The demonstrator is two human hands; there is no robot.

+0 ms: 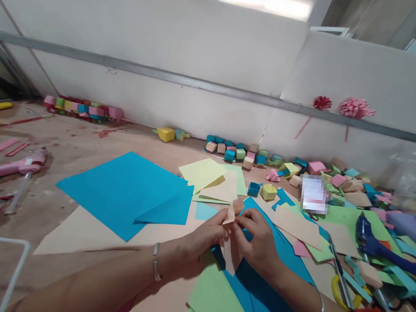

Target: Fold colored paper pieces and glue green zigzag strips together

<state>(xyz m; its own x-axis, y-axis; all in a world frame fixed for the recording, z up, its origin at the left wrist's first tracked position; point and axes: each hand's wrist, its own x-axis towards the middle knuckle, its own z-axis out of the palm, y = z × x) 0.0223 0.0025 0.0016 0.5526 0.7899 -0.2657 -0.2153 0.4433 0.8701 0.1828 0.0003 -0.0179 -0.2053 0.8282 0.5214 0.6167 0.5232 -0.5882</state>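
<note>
Both of my hands meet at the middle of the table around a folded piece of peach paper (231, 249). My left hand (205, 236) grips its left side, thumb and fingers pressed together. From the other side my right hand (259, 239) pinches it near the top with bent fingers. The lower part of the paper hangs as a flap between the hands, and its upper end is creased upright. Under my hands lie blue sheets (271, 299) and green sheets (216, 294). Just beyond them are a small blue paper box (254, 189) and a yellow one (268, 192).
A large blue sheet (116, 191) covers the left middle. To the right are scissors (341, 281), a dark blue glue gun (386, 249) and piled paper scraps. A pink glue gun (27, 163) lies far left. Small paper cubes (230, 151) line the white wall (168, 34).
</note>
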